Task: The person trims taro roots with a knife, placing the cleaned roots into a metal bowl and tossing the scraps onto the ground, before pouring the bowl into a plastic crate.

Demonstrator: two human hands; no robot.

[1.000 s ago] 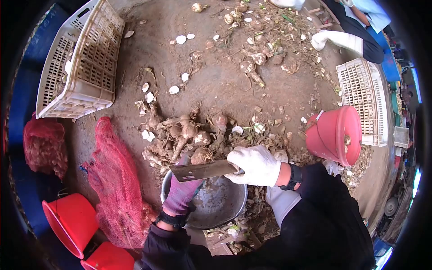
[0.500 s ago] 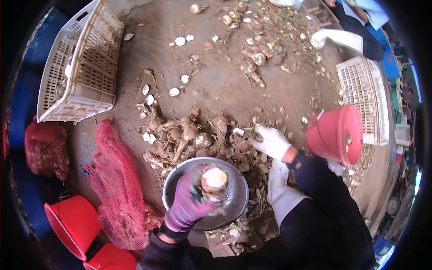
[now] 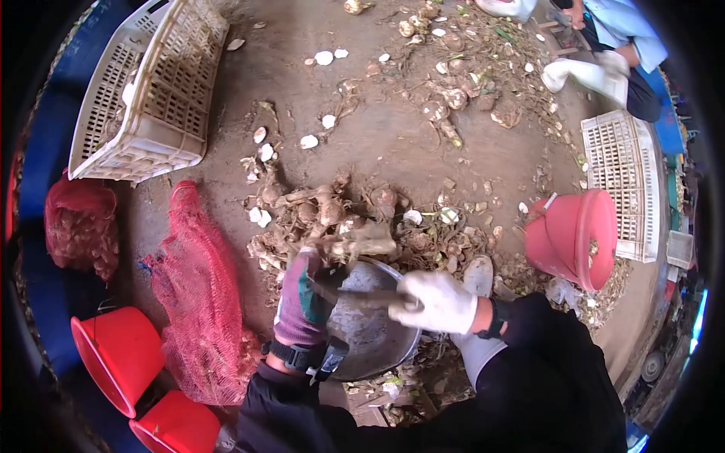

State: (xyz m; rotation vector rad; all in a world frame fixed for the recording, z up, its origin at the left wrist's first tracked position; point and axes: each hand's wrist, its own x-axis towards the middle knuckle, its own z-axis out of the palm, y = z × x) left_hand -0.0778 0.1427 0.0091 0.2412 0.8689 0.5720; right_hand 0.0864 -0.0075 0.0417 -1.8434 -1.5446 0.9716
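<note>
My left hand point(image 3: 303, 296), in a purple and green glove, is closed at the left rim of a metal bowl point(image 3: 370, 332). It grips a muddy tuber point(image 3: 362, 243), blurred by motion, that sticks out over the bowl's far rim. My right hand point(image 3: 439, 302), in a white glove, is wrapped round a knife point(image 3: 355, 296). The dark blade points left across the bowl, its tip close to my left fingers. Just beyond the bowl lies a heap of soil-covered tubers point(image 3: 321, 208) with stalks and roots.
White crates stand at the far left point(image 3: 162, 98) and right point(image 3: 619, 181). A pink bucket point(image 3: 570, 238) is at right. Red mesh sacks point(image 3: 200, 302) and red buckets point(image 3: 124, 359) are at left. White slices point(image 3: 309, 142) litter the ground. Another person's hand point(image 3: 578, 15) shows at top right.
My right hand has come from the heap's right side down over the bowl, with the knife now visible. My left hand has shifted left, turning the tuber from upright to sideways. The view has shifted slightly.
</note>
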